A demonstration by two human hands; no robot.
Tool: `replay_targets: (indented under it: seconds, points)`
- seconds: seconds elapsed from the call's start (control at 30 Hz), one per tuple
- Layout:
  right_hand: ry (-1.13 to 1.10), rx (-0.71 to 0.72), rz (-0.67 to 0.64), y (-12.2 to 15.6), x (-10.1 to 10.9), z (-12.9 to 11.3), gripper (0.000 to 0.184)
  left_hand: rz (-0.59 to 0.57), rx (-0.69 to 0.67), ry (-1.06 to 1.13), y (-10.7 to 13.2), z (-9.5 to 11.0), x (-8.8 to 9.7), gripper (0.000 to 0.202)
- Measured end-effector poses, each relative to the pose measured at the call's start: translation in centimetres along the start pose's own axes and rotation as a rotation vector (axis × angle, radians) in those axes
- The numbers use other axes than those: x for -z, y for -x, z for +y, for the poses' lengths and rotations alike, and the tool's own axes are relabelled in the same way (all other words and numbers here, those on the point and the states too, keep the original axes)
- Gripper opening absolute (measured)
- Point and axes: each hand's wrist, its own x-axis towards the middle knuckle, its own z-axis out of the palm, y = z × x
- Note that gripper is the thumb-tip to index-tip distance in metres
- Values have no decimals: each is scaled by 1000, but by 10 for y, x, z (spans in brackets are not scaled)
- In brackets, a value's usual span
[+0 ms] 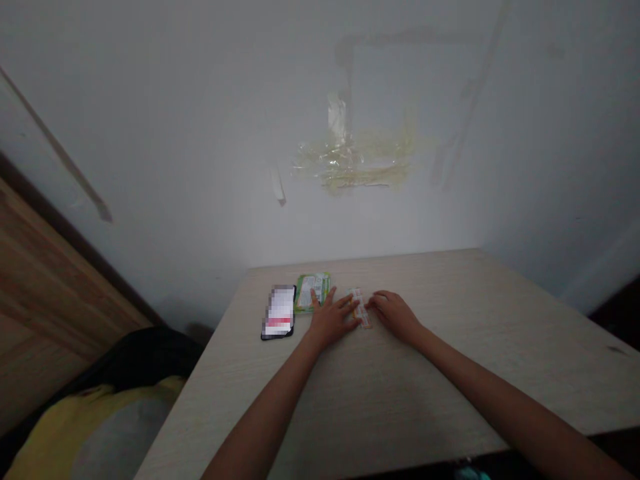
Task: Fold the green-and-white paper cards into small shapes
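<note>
My left hand [329,321] lies on the table with its fingers spread. Some of its fingertips rest on the left side of a small, flat printed sheet [363,315], white with orange-red marks. Its other fingers reach over the lower right part of a green-and-white printed packet [307,288]. My right hand [395,312] is at the sheet's right edge, with thumb and fingers drawn together in a pinch there. The fine detail of that pinch is too small to make out. A phone [280,312] with a lit, blurred screen lies left of the packet.
The pale wood-grain table [450,293] stands against a grey-white wall [200,133] with peeling tape [360,160]. Beyond the table's left side are a yellow-and-grey cloth [105,427], a dark item [155,350] and a wooden panel [45,287].
</note>
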Motion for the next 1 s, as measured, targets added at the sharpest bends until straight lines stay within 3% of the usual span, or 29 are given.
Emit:
replay_targets:
  seconds: [1.0]
  points:
    - [117,-78,40,-50,-22,9,19,-13,2,-5,1,0,2,52]
